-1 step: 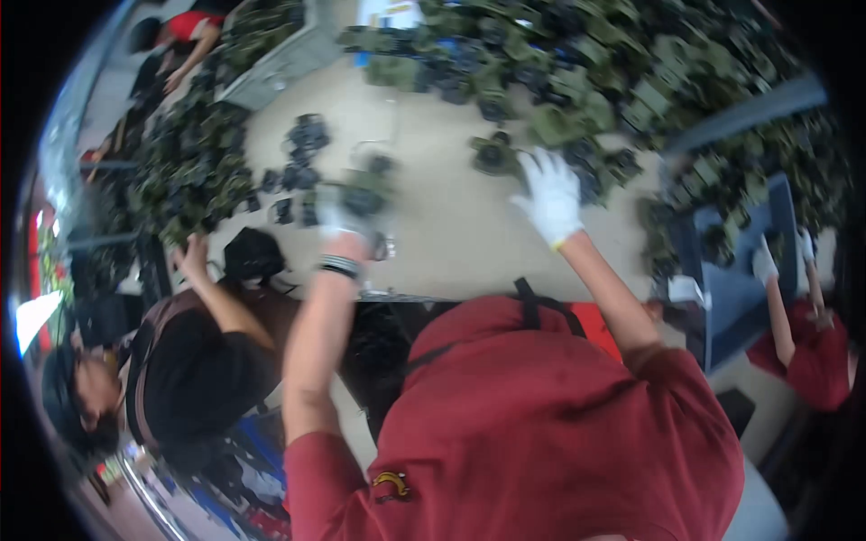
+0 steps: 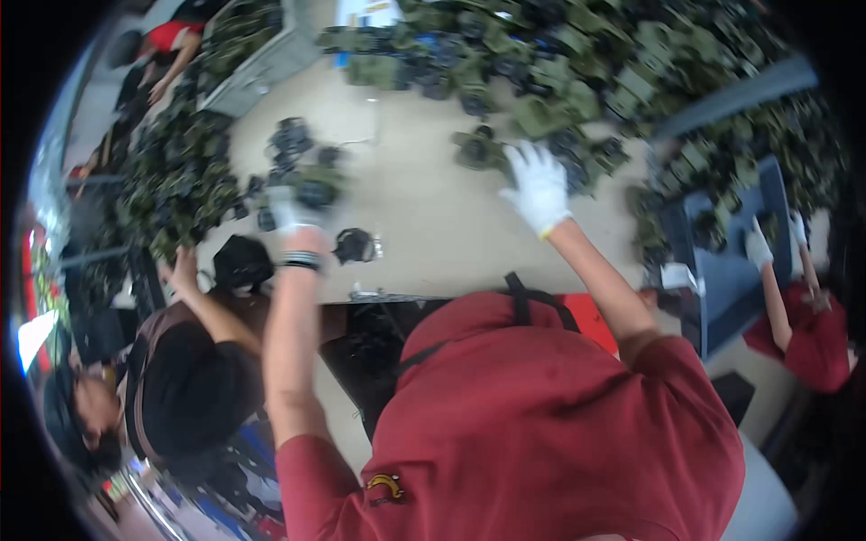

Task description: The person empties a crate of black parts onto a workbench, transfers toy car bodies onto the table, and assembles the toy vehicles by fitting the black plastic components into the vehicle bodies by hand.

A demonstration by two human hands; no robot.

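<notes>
While my left hand (image 2: 293, 215), gloved white, closes on one dark green part (image 2: 316, 187) lifted clear of the beige table (image 2: 424, 225), my right hand (image 2: 538, 187), fingers spread open, presses into the large pile (image 2: 577, 81) to pick; loose parts there are too many to count.

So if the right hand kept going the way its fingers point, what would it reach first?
Probably the small dark green and black part lying just past the fingertips of the right hand on the beige table; the picture leaves depth uncertain.
</notes>
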